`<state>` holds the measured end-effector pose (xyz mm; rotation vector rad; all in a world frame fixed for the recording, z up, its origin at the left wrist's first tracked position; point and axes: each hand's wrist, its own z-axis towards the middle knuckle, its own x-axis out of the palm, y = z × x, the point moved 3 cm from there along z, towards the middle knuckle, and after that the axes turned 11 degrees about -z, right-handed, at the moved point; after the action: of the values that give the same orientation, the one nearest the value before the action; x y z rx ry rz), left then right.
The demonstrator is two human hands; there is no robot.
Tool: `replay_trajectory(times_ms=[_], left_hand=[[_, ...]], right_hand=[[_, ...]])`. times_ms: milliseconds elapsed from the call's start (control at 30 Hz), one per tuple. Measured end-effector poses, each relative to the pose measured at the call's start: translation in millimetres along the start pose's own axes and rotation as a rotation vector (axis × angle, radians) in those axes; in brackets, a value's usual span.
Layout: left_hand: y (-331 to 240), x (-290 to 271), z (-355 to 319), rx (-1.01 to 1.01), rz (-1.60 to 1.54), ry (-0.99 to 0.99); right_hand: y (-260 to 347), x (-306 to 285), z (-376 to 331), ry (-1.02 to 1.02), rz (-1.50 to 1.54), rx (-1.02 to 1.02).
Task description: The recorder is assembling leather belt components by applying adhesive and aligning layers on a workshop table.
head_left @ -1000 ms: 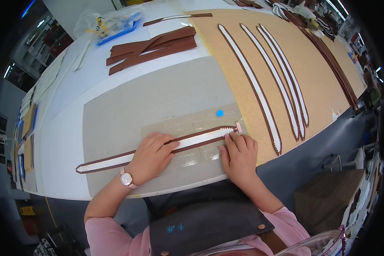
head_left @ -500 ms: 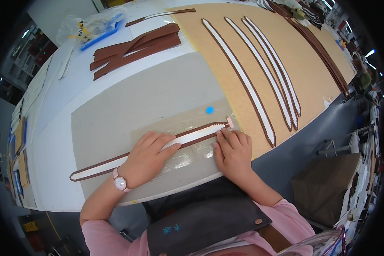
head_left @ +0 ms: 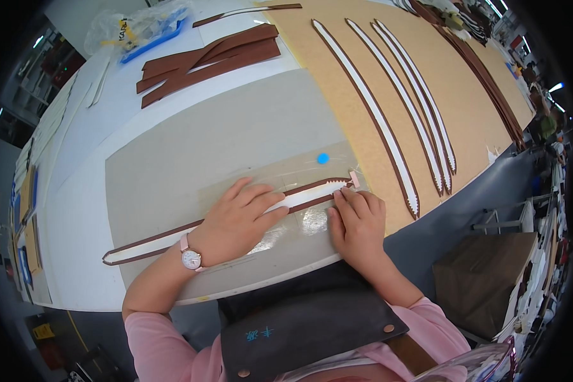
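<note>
A long strip [head_left: 146,247] with brown leather edges folded over a white middle lies slantwise before me; its right end is pointed, with small notches along the fold. My left hand [head_left: 239,219] rests flat across the strip's middle, fingers spread, hiding part of it. At the notched end my right hand [head_left: 358,219] is closed, bent fingertips pressed on the near brown edge. Just beyond the tip is a small pink tab [head_left: 354,179]. Under the strip's right half lies a clear taped sheet [head_left: 315,221] on a grey board [head_left: 216,137]. A blue round sticker [head_left: 323,158] marks the sheet.
Several similar finished-looking strips [head_left: 369,105] lie on the tan board [head_left: 465,95] at right. Brown leather pieces [head_left: 210,63] are piled at the far left, near a blue tray [head_left: 151,48] under clear plastic. Long brown strips [head_left: 490,83] run along the far right edge. A brown box [head_left: 484,280] stands below.
My left hand has slid a little to the right along the strip. My right hand stays at the notched end, its fingers shifting slightly. The whole view has moved a bit.
</note>
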<state>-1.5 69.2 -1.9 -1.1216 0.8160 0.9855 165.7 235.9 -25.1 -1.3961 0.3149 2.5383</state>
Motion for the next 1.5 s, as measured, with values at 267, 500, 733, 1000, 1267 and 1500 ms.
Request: replay_trajectory(times_ms=[267, 500, 733, 1000, 1267, 1500], left_hand=[[-2.9, -0.8, 1.8, -0.006, 0.013, 0.031], [-2.8, -0.6, 4.1, 0.003, 0.026, 0.038], [1.0, 1.8, 3.6, 0.023, 0.031, 0.032], [0.5, 1.9, 5.1, 0.056, 0.085, 0.018], [2.5, 2.7, 4.9, 0.062, 0.087, 0.019], [2.3, 2.6, 4.1, 0.058, 0.107, 0.032]], right_hand=[[1.8, -2.4, 1.6, 0.005, 0.025, 0.016], [0.3, -1.6, 1.1, 0.008, 0.018, 0.000], [0.0, -1.9, 1.8, 0.008, 0.021, 0.004], [-0.3, -2.2, 2.0, 0.004, 0.021, -0.001], [-0.3, -2.0, 1.7, 0.003, 0.029, 0.005], [-0.7, -1.5, 0.6, 0.003, 0.032, 0.005]])
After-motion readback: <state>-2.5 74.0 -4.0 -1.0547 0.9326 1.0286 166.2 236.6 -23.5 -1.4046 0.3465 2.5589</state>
